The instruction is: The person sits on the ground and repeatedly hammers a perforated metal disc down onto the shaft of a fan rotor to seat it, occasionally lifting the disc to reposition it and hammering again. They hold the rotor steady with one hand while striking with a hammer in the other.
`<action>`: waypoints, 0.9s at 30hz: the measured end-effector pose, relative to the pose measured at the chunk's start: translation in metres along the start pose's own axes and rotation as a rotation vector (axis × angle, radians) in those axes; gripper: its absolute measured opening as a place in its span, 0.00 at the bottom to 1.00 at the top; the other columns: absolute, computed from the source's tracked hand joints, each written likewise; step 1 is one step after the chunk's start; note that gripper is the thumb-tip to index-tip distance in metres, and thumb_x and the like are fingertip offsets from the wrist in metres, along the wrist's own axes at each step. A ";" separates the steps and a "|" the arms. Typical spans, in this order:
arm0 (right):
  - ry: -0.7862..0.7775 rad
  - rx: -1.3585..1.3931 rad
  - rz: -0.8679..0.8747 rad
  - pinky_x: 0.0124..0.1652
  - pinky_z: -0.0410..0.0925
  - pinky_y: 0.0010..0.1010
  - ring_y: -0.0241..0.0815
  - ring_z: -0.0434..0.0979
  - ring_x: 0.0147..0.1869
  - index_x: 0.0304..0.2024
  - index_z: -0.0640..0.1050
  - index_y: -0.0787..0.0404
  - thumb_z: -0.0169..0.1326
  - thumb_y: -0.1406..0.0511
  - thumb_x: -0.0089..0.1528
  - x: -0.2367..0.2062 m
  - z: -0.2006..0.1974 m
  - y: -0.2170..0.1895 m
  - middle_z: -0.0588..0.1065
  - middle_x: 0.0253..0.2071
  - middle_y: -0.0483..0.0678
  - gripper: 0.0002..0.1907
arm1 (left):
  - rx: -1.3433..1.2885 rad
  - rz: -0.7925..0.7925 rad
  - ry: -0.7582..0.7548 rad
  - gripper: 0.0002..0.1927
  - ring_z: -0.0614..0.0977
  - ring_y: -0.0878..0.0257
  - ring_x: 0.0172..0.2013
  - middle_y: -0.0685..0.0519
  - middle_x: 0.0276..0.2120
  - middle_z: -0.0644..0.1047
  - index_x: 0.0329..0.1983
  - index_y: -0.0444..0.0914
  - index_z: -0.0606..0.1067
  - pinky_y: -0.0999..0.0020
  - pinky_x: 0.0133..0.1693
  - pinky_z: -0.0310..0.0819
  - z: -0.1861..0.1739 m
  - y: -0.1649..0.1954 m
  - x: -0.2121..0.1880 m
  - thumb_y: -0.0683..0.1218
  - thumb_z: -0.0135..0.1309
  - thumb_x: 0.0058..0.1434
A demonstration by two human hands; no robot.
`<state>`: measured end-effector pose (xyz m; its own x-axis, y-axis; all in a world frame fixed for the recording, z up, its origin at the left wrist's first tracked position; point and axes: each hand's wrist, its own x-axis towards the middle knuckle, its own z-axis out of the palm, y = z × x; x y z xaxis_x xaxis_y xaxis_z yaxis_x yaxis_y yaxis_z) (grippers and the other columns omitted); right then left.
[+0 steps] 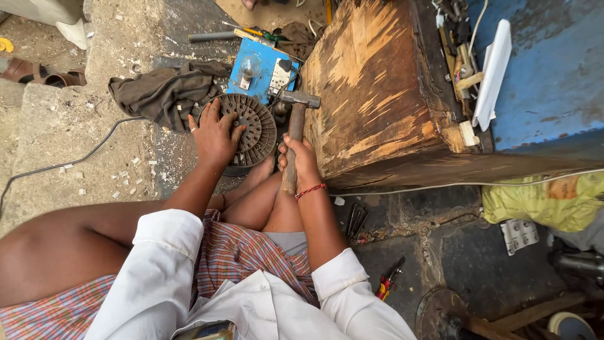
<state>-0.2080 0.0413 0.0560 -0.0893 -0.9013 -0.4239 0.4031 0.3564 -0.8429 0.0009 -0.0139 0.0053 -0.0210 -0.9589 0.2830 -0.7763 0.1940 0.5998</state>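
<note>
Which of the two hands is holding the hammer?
The right hand, with the red thread at its wrist, grips the hammer by its wooden handle. The left hand lies spread on the round dark slotted disc.

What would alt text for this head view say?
Seen from above, a seated person's left hand rests on a round, ribbed metal part on the floor, while the right hand grips a hammer. A wooden block stands at right.
</note>
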 end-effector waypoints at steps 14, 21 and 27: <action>-0.028 0.110 0.035 0.22 0.63 0.28 0.35 0.68 0.21 0.49 0.70 0.63 0.53 0.64 0.64 -0.001 0.001 0.003 0.70 0.30 0.45 0.14 | -0.423 -0.040 0.143 0.12 0.67 0.44 0.71 0.45 0.70 0.71 0.50 0.39 0.82 0.42 0.72 0.47 -0.005 -0.007 -0.007 0.46 0.65 0.65; -0.059 0.088 0.030 0.20 0.63 0.28 0.35 0.69 0.20 0.49 0.70 0.62 0.55 0.63 0.64 0.002 0.003 0.003 0.72 0.28 0.45 0.13 | -1.387 -0.287 0.169 0.12 0.72 0.58 0.68 0.45 0.74 0.63 0.53 0.36 0.79 0.64 0.66 0.69 -0.046 -0.022 -0.023 0.45 0.58 0.69; -0.023 -0.008 0.033 0.20 0.65 0.26 0.34 0.70 0.20 0.49 0.71 0.62 0.54 0.64 0.65 -0.004 0.016 -0.004 0.73 0.27 0.45 0.12 | -1.938 -0.478 0.154 0.08 0.81 0.58 0.52 0.46 0.59 0.74 0.48 0.38 0.77 0.57 0.55 0.80 -0.073 -0.026 -0.060 0.46 0.58 0.70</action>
<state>-0.1946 0.0399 0.0661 -0.0549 -0.8943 -0.4441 0.3981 0.3882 -0.8311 0.0684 0.0538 0.0279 0.0690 -0.9893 -0.1288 0.8863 0.0015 0.4631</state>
